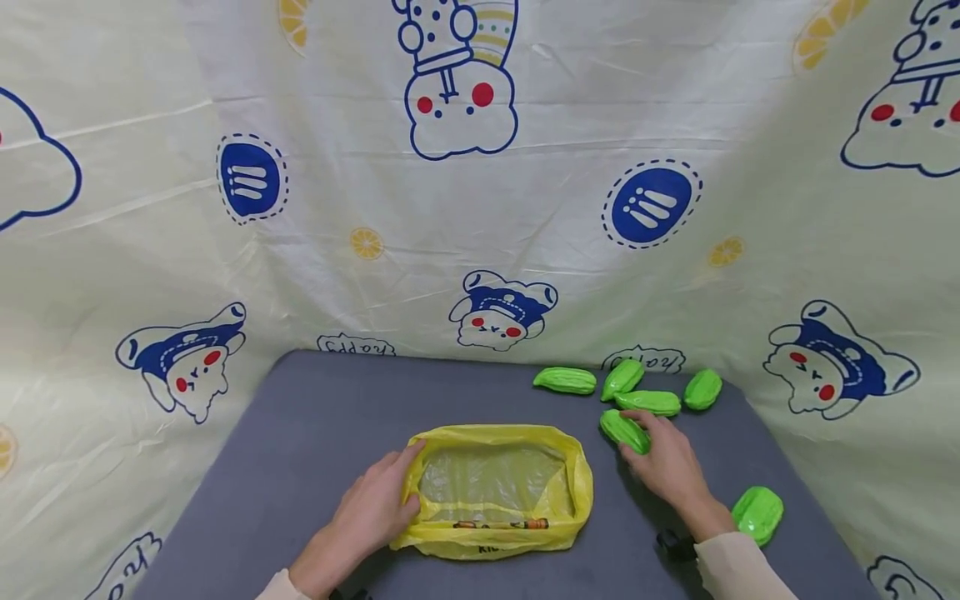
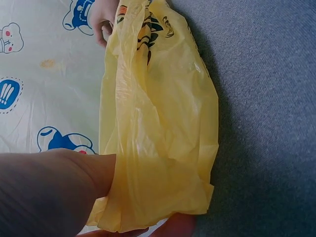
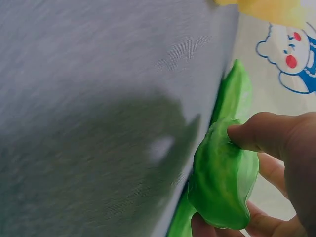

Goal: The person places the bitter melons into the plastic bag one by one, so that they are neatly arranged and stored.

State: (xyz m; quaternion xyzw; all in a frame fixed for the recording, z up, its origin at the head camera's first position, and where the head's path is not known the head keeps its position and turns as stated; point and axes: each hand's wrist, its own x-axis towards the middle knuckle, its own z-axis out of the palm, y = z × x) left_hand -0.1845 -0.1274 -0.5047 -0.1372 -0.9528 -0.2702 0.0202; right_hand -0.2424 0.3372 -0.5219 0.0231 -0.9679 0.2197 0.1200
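A yellow plastic bag (image 1: 495, 533) stands on the table with its mouth spread wide and facing up. My left hand (image 1: 375, 504) holds its left side, the thumb (image 2: 101, 173) on one face and fingertips showing past the bag's edge. Beyond the bag's right side, my right hand (image 1: 663, 462) grips a green ridged gourd (image 1: 622, 429) between thumb and fingers. Close up in the right wrist view, this glossy gourd (image 3: 219, 180) hangs over the grey surface, with a shadow beside it. Another long green gourd (image 3: 234, 94) shows behind it.
Several more green gourds (image 1: 566, 381) lie along the table's back right edge. One gourd (image 1: 757, 515) lies near my right forearm. The grey table (image 1: 322, 417) meets a printed cloth (image 1: 525, 217) hanging behind it.
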